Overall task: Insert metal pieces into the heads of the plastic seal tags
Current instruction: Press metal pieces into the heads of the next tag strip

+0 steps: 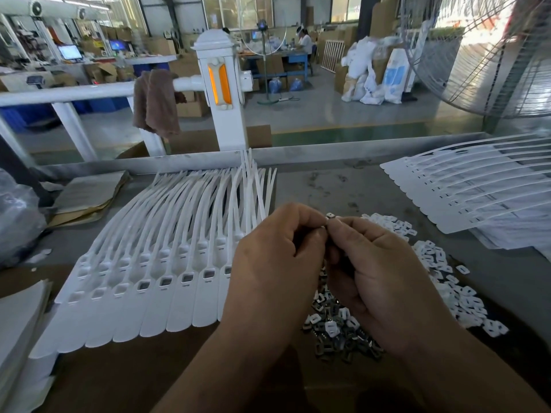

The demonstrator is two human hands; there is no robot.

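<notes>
Two hands pinch one small piece above the heap of metal pieces.

Nearest, the left hand (274, 263) and the right hand (384, 272) are raised side by side, the fingers (304, 214) curled, and the fingertips of both meet and are clamped on a small white piece (330, 216). Under the hands a heap of dark metal pieces (343, 335) lies on brown cardboard (179, 374). To the right is a heap of white plastic pieces (447, 272). At the left the seal tags (149, 281) are spread like a fan on the grey table (343, 186), heads toward the person and thin tails toward the far edge. More tags (465, 186) lie fanned at the far right. Behind the table stands a white post (222, 84), and a brown cloth (156, 102) hangs on its rail.
</notes>
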